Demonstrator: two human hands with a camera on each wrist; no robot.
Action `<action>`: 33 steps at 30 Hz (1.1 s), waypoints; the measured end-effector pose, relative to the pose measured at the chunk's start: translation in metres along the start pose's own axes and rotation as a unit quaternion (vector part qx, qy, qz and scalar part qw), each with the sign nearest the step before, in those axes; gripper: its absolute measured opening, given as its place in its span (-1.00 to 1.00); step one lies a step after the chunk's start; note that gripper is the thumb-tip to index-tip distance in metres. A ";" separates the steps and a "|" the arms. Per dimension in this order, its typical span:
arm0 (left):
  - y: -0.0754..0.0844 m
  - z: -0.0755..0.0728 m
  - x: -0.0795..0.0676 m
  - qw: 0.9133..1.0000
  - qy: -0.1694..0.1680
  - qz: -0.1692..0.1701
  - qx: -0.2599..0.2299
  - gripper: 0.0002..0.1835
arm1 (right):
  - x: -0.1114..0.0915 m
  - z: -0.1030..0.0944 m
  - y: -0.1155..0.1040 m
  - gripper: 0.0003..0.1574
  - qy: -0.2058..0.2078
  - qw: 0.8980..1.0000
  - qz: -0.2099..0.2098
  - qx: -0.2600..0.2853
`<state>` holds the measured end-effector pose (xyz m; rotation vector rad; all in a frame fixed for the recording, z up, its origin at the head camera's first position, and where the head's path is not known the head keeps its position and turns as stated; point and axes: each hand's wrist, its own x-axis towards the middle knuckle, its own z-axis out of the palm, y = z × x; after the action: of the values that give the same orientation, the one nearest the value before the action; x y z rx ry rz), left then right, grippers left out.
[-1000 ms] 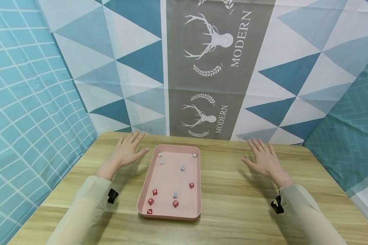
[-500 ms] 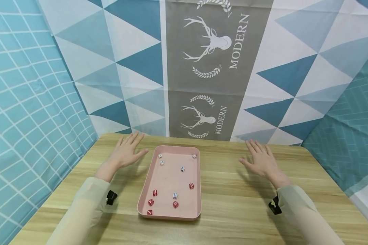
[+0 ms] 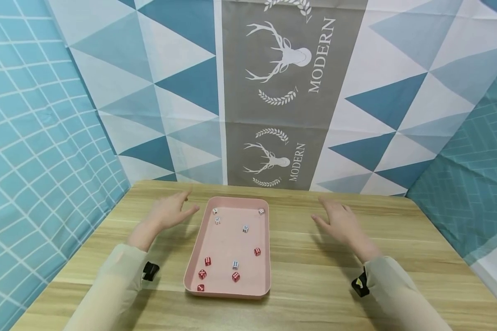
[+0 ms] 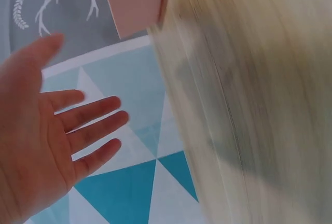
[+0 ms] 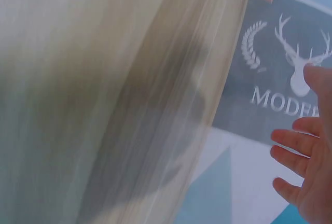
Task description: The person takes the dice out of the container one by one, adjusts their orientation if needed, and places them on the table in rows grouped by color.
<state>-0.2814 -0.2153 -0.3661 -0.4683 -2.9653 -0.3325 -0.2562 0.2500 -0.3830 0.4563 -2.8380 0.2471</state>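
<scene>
A pink rectangular tray (image 3: 228,246) lies on the wooden table, left of centre in the head view. Several white dice are in it, among them one white die (image 3: 245,229) near the middle and another white die (image 3: 235,265) lower down. Several red dice are mostly in its near half, such as a red die (image 3: 236,276). Left of the tray, my left hand (image 3: 165,212) hovers over the table with fingers loosely extended, holding nothing. My right hand (image 3: 340,221) hovers farther off to the tray's right, fingers relaxed and slightly bent, also holding nothing.
The wood-grain table (image 3: 314,289) runs back to a patterned cloth wall (image 3: 273,110) with deer prints. A blue grid cloth (image 3: 37,151) hangs at the left, a teal cloth (image 3: 476,161) at the right. Each wrist carries a small black device.
Both hands have gone from flat, spread fingers to fingers bent downward. My right hand has shifted left toward the tray. Tray and dice have stayed put.
</scene>
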 end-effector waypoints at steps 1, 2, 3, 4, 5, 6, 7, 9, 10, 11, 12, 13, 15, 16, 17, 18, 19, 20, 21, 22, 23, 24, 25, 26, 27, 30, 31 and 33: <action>0.001 0.001 -0.001 1.000 0.003 0.003 0.001 -0.24 | 0.000 0.001 -0.003 -0.19 0.002 1.000 -0.003 0.007; 0.002 0.001 -0.001 1.000 0.005 0.003 -0.001 -0.28 | 0.000 0.002 -0.007 -0.21 0.006 1.000 -0.006 0.013; 0.002 0.002 -0.001 1.000 0.007 0.006 -0.004 -0.33 | 0.000 0.003 -0.010 -0.24 0.012 1.000 -0.011 0.020; 0.003 0.003 -0.002 1.000 0.009 0.006 -0.008 -0.37 | 0.000 0.004 -0.014 -0.26 0.016 0.999 -0.015 0.024; 0.003 0.004 -0.002 1.000 0.009 0.007 -0.012 -0.39 | 0.000 0.005 -0.018 -0.29 0.020 0.999 -0.021 0.032; 0.004 0.005 -0.003 1.000 0.009 0.007 -0.016 -0.42 | -0.001 0.006 -0.022 -0.33 0.024 0.999 -0.027 0.037; 0.004 0.006 -0.004 1.000 0.010 0.007 -0.021 -0.43 | -0.001 0.007 -0.026 -0.37 0.028 0.998 -0.035 0.042; 0.004 0.008 -0.005 0.999 0.007 0.006 -0.034 -0.46 | -0.001 0.010 -0.034 -0.45 0.036 0.997 -0.046 0.051; 0.004 0.009 -0.005 0.999 0.007 0.004 -0.041 -0.47 | -0.001 0.011 -0.039 -0.49 0.039 0.996 -0.051 0.057; 0.004 0.011 -0.006 0.999 0.003 0.003 -0.053 -0.48 | -0.001 0.012 -0.043 -0.53 0.044 0.995 -0.058 0.063; 0.004 0.012 -0.007 0.998 0.000 0.002 -0.068 -0.49 | -0.001 0.013 -0.048 -0.56 0.048 0.995 -0.064 0.066; 0.004 0.013 -0.008 0.996 -0.006 0.001 -0.084 -0.49 | 0.000 0.014 -0.052 -0.60 0.054 0.993 -0.070 0.072; 0.005 0.015 -0.010 0.992 -0.022 0.001 -0.126 -0.51 | -0.001 0.016 -0.062 -0.65 0.060 0.992 -0.082 0.080; 0.005 0.016 -0.011 0.988 -0.033 0.003 -0.154 -0.52 | -0.001 0.017 -0.066 -0.68 0.063 0.990 -0.090 0.084; 0.005 0.018 -0.012 0.982 -0.046 0.003 -0.183 -0.53 | -0.002 0.018 -0.071 -0.70 0.065 0.989 -0.098 0.088; 0.005 0.019 -0.014 0.976 -0.057 0.001 -0.212 -0.54 | -0.002 0.020 -0.075 -0.71 0.066 0.988 -0.104 0.092; 0.005 0.020 -0.016 0.968 -0.067 -0.002 -0.242 -0.55 | -0.003 0.021 -0.080 -0.72 0.068 0.987 -0.111 0.094; 0.006 0.022 -0.018 0.960 -0.078 -0.004 -0.270 -0.55 | -0.004 0.022 -0.085 -0.73 0.070 0.986 -0.118 0.097; 0.006 0.023 -0.020 0.950 -0.088 -0.007 -0.299 -0.55 | -0.004 0.023 -0.089 -0.75 0.074 0.984 -0.126 0.102; 0.007 0.024 -0.021 0.942 -0.096 -0.012 -0.321 -0.55 | -0.005 0.024 -0.093 -0.76 0.078 0.982 -0.135 0.105; 0.008 0.025 -0.022 0.935 -0.100 -0.019 -0.339 -0.55 | -0.005 0.025 -0.098 -0.78 0.082 0.981 -0.142 0.107; 0.009 0.026 -0.024 0.928 -0.106 -0.022 -0.356 -0.54 | -0.005 0.025 -0.102 -0.80 0.086 0.979 -0.150 0.109; 0.011 0.027 -0.025 0.922 -0.113 -0.025 -0.369 -0.54 | -0.006 0.026 -0.105 -0.83 0.089 0.978 -0.158 0.107; 0.012 0.028 -0.026 0.918 -0.120 -0.029 -0.377 -0.54 | -0.006 0.027 -0.109 -0.85 0.090 0.976 -0.166 0.108; 0.013 0.029 -0.027 0.914 -0.126 -0.034 -0.384 -0.54 | -0.007 0.027 -0.113 -0.87 0.086 0.975 -0.171 0.109; 0.017 0.031 -0.028 0.913 -0.144 -0.038 -0.379 -0.55 | -0.008 0.027 -0.122 -0.84 0.057 0.977 -0.182 0.098; 0.019 0.031 -0.029 0.916 -0.149 -0.039 -0.371 -0.56 | -0.009 0.027 -0.125 -0.81 0.043 0.978 -0.184 0.092; 0.021 0.032 -0.030 0.919 -0.155 -0.038 -0.361 -0.57 | -0.010 0.027 -0.130 -0.76 0.013 0.978 -0.190 0.086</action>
<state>-0.2494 -0.1972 -0.3979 -0.5038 -3.0647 -1.5153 -0.2107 0.1252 -0.3951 1.0062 -2.6439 0.4180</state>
